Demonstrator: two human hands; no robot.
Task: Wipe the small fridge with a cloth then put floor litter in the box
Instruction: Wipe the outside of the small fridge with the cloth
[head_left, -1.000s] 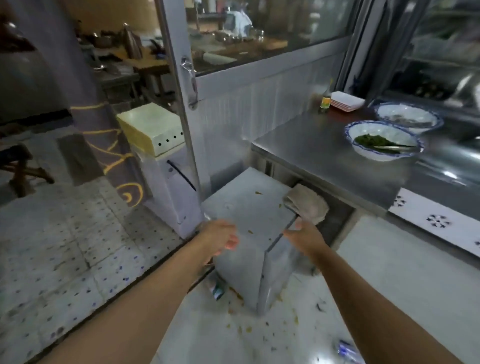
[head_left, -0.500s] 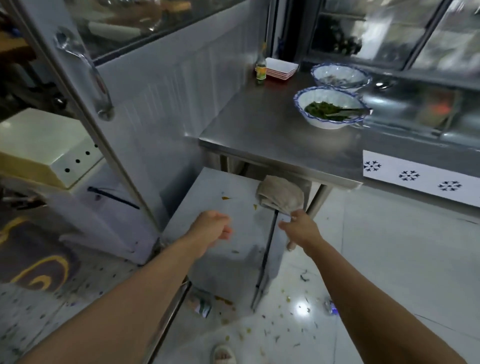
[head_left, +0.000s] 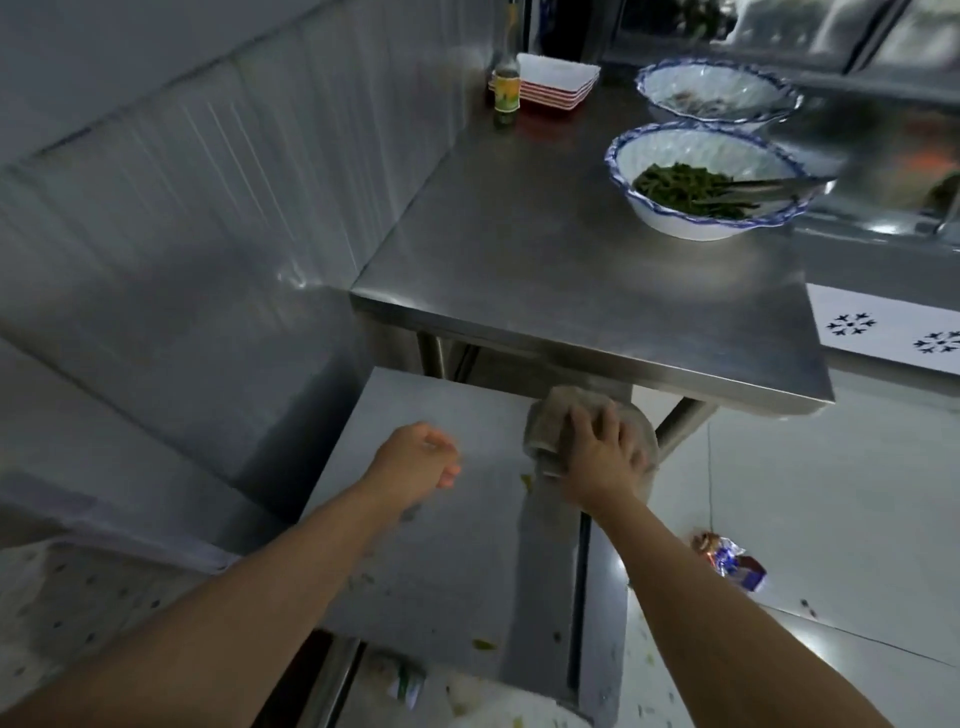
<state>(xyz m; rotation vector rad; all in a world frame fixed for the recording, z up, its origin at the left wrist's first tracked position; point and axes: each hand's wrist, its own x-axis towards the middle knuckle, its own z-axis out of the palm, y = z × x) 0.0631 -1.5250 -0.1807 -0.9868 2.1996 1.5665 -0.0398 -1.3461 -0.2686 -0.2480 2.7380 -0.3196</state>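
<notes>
Grey and scuffed, the top of the small fridge (head_left: 415, 545) fills the near middle, low beside a ribbed metal wall, with bits of green and yellow scrap lying on it and on the white floor (head_left: 831, 493) around it. A crumpled green-and-white wrapper (head_left: 408, 683) lies on the floor at the fridge's near edge, and a shiny red-and-blue packet (head_left: 730, 561) lies on the floor to its right, well apart from both hands.

Over the fridge top the left hand (head_left: 418, 462) hovers with its fingers loosely curled and nothing in them. Just to its right, the right hand (head_left: 600, 457) is pressed palm-down on the cloth (head_left: 545, 426), fingers (head_left: 582, 423) spread wide across it rather than closed around it. The cloth, a bunched grey-brown rag, sits at the far right corner of the fridge top, partly tucked under the edge of the steel desk (head_left: 571, 270); it shows around the fingers on the left and far sides.

Farther back on the desk stand a blue-rimmed bowl (head_left: 649, 150) of dark greens with tongs in it, a second bowl (head_left: 717, 91) behind it, a small bottle (head_left: 506, 85) and a stack of square dishes (head_left: 556, 80).
</notes>
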